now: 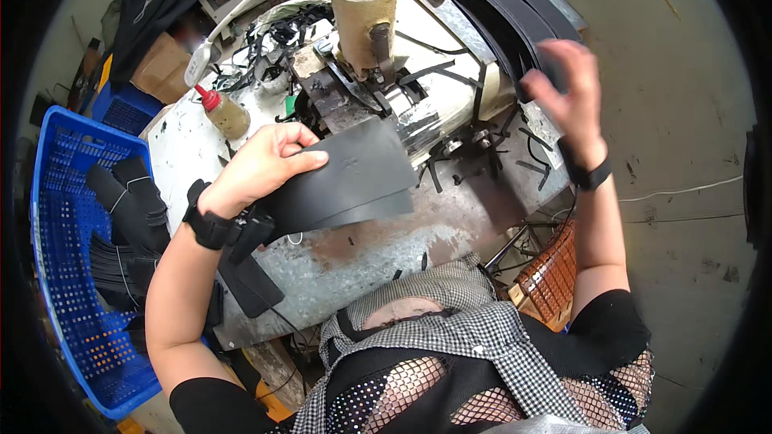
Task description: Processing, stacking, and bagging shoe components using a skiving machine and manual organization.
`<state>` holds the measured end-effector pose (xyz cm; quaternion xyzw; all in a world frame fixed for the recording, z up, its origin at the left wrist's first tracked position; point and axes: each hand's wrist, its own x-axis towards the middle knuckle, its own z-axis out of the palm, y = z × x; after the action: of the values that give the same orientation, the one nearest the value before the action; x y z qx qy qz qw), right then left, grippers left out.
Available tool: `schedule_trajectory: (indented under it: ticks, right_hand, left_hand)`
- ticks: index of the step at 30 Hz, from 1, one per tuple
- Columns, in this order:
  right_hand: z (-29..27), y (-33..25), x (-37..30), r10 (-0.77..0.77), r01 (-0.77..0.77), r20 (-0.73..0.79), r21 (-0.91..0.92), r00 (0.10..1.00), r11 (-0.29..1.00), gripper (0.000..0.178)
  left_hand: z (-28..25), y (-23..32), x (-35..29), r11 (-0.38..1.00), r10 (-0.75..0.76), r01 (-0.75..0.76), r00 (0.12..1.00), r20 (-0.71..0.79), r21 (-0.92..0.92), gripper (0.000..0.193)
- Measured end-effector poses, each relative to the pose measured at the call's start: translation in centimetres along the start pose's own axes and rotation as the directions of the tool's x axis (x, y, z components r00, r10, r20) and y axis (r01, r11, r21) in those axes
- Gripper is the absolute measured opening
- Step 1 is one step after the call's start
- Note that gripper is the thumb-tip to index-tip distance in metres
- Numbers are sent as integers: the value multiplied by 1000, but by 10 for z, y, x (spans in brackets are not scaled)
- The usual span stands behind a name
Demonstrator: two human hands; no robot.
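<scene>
My left hand (264, 162) pinches flat black leather-like pieces (346, 175) between thumb and fingers, at least two of them overlapping. They hang over the worktable, just in front of the cream-coloured machine (366, 24) with its metal post. Raised at the right, my right hand (572, 96) has its thumb and fingers apart, slightly smeared by motion, and nothing shows in it. It is nearest to a stack of long curved black strips (490, 12) on the table's far right. Whether its fingertips touch the stack, I cannot tell.
Black offcuts (281, 40) lie heaped behind the machine and scattered along its right side. A red-capped bottle (225, 115) stands left of it. On the left, a blue plastic basket (56, 217) holds tied bundles of black pieces. More black pieces (251, 283) lie at the table's near-left edge.
</scene>
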<state>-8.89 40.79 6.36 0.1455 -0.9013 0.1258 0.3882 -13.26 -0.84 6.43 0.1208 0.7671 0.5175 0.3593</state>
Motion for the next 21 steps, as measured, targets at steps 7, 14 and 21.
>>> schedule_trajectory:
  ticks: [7,14,21]
  right_hand:
    - [33,-46,-16,-193,165,124,203,973,965,50]
    - [-44,37,16,72,-117,168,272,983,955,23]
    - [-47,81,5,662,-815,486,435,571,383,17]
  left_hand:
    - [12,3,17,998,15,-14,1000,-18,55,16]
    - [4,0,-3,998,11,-6,996,88,-67,17]
    - [3,-4,-10,996,32,-24,996,88,-81,9]
